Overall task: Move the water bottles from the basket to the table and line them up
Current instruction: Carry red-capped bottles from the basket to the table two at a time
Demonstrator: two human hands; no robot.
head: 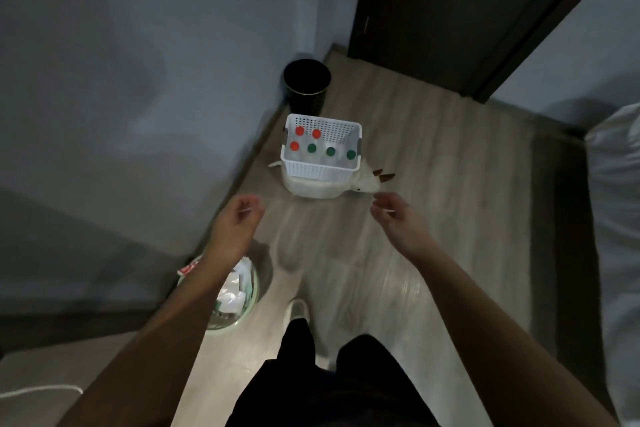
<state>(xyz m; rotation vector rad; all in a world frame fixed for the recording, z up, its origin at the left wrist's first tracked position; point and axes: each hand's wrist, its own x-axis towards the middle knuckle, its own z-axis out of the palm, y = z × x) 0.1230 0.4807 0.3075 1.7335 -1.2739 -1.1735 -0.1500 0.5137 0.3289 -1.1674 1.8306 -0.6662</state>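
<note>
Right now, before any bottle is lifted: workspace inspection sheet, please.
Surface: wooden floor; no table in view.
Job's things: white basket on a white object on the floor, holding six bottles, three red-capped, three green-capped.
Clutter: black bin behind the basket; pale green bin with a bag under the left arm.
Hands: left hand and right hand loosely curled, empty, short of the basket.
Cables: white cord, lower left.
Surroundings: grey wall, dark door, white bedding at right.
</note>
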